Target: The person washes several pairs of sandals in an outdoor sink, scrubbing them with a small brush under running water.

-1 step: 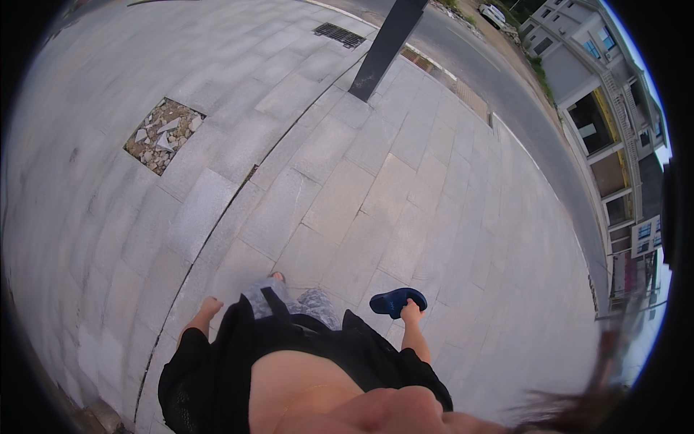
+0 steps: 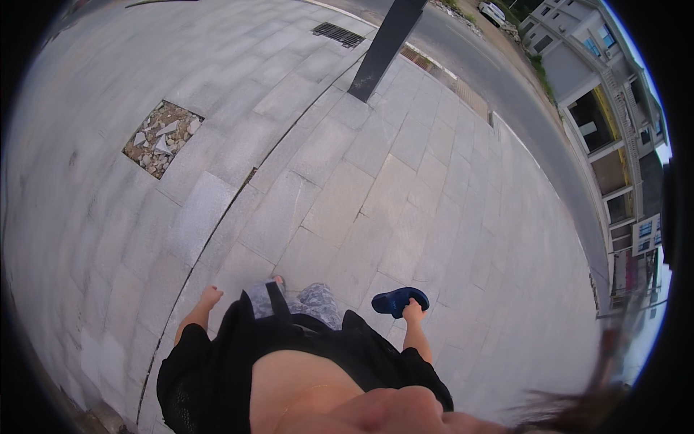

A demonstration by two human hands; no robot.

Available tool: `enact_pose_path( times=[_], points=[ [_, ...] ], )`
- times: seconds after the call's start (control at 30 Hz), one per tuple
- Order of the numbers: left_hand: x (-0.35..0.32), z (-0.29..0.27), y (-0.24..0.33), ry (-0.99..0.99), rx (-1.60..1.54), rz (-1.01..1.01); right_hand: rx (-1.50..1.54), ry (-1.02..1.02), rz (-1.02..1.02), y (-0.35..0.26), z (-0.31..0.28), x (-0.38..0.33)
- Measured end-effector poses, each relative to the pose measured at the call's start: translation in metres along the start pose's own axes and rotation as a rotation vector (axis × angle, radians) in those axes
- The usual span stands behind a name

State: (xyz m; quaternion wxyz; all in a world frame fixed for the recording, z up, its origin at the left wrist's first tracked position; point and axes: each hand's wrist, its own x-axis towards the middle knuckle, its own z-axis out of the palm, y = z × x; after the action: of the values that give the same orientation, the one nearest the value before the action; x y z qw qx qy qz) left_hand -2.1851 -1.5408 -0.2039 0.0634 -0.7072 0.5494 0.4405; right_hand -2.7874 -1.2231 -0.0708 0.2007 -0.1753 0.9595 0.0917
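A dark blue slide slipper (image 2: pixel 390 302) is held out to the right of my body, above the paving. My right hand (image 2: pixel 414 311) grips it at its right end, thumb on top; the undersides of the fingers are hidden. On the other side, my left hand (image 2: pixel 210 296) hangs beside my hip with the fingers loosely curled and nothing visible in them. Below my grey patterned trousers (image 2: pixel 318 300), the toes of one foot (image 2: pixel 279 280) show on the ground. Black clothing covers both upper arms.
Grey stone paving (image 2: pixel 325 202) surrounds me. Ahead stands a dark square post (image 2: pixel 383 54), with a drain grate (image 2: pixel 337 33) left of it. A square pit of rubble (image 2: pixel 163 137) lies front left. The road (image 2: pixel 520 116) and a building (image 2: pixel 593 94) are to the right.
My right hand and the slipper have shifted very slightly to the right. My left hand has risen a little in the picture. The grip is the same.
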Motion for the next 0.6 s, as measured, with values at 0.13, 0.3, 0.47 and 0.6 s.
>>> enact_pose_path(
  times=[0.13, 0.3, 0.47, 0.6],
  points=[
    [0.105, -0.060, 0.164, 0.208, -0.096, 0.221, -0.015, -0.020, 0.005, -0.032, -0.034, 0.082],
    [0.154, -0.063, 0.251, 0.300, -0.139, 0.115, -0.055, -0.041, -0.070, -0.095, -0.049, 0.214],
    [0.119, 0.038, 0.261, -0.009, 0.043, -0.170, -0.061, -0.088, -0.143, -0.164, -0.127, 0.350],
    [0.072, 0.096, 0.290, -0.241, -0.053, -0.249, -0.097, -0.156, -0.204, -0.248, -0.201, 0.466]
  ],
)
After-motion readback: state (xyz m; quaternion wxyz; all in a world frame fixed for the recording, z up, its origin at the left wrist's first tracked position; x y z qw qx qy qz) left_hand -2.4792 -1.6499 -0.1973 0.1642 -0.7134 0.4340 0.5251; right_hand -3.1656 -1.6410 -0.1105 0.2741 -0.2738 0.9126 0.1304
